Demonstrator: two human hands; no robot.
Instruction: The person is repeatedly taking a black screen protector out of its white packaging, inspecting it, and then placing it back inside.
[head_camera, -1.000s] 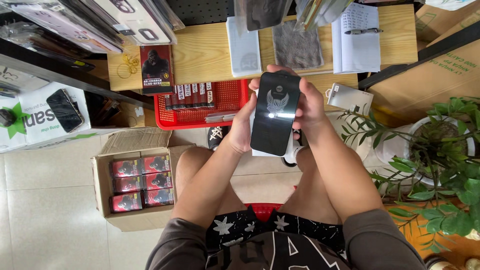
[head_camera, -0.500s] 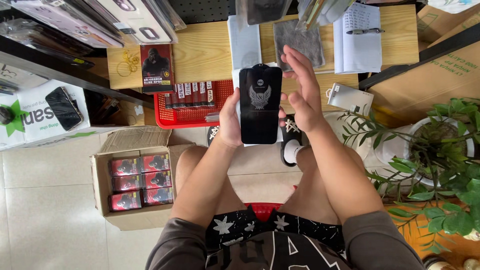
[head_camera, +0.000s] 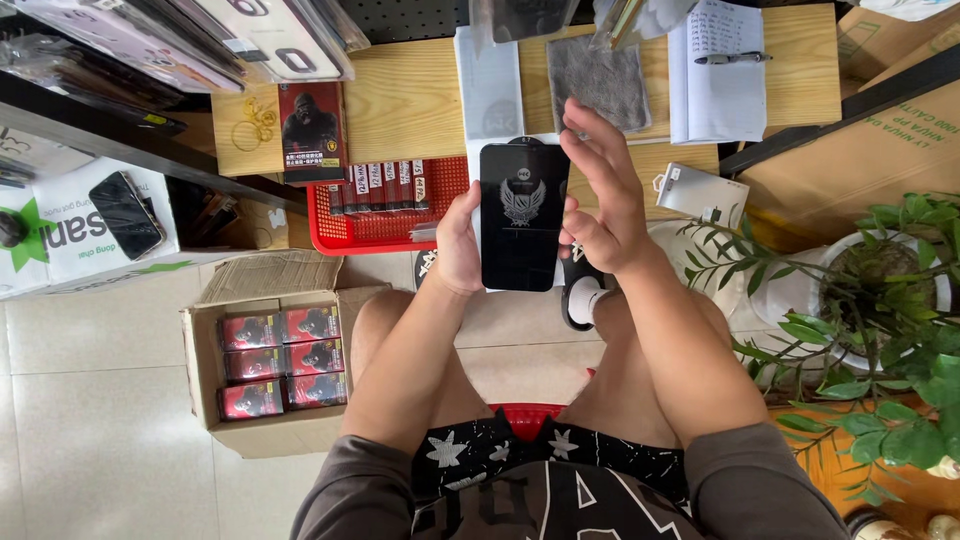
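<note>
Wooden surface (head_camera: 420, 100) bearing a grey cloth (head_camera: 598, 80), an open notebook (head_camera: 715, 75) with a pen (head_camera: 732, 58), and rubber bands (head_camera: 255, 122). Red basket (head_camera: 385, 225) of small boxes. Cardboard box (head_camera: 265, 425) of red packets on the tiled floor (head_camera: 90, 430). Potted plant (head_camera: 880, 300) at right.

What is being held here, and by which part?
The left hand grips a flat black rectangular panel by its left long edge. The right hand is open, fingers spread, beside its right edge and holds nothing.
</note>
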